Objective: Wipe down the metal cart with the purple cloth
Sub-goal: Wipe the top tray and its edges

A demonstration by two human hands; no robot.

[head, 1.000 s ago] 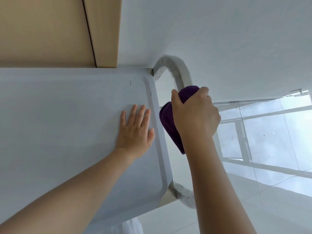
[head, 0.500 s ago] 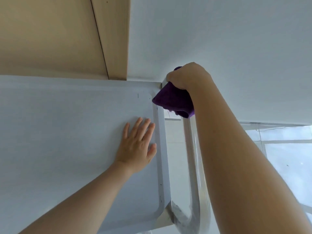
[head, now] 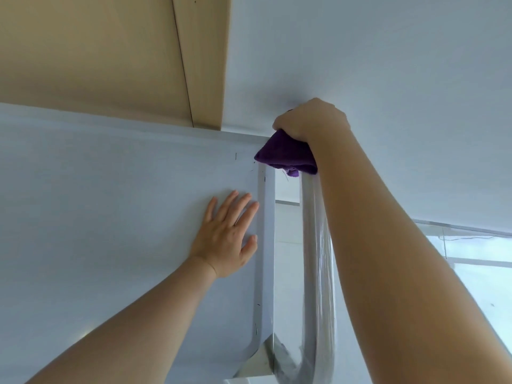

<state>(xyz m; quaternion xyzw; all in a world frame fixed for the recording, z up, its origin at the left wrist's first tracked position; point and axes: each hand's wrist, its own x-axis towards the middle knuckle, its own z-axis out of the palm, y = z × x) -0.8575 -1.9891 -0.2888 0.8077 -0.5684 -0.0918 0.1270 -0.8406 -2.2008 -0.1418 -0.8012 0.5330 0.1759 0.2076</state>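
Right hand (head: 310,119) barely shifted at handle's (head: 318,259) far bend, grip bunching purple cloth (head: 285,157) at 12 o'clock, left hand (head: 225,239) flat, fingers spread near cart top's (head: 110,203) right rim

Soft, even daylight all round, and we get a clean, sharp look.

We see the brightest patch at the window (head: 476,261) low on the right, washed pale. Glare streaks run down the shiny wrapped handle (head: 318,245), a small glint sits on the cart top (head: 83,332), and the wall (head: 388,65) grows duller upward. Straight edges bow towards the frame's borders.
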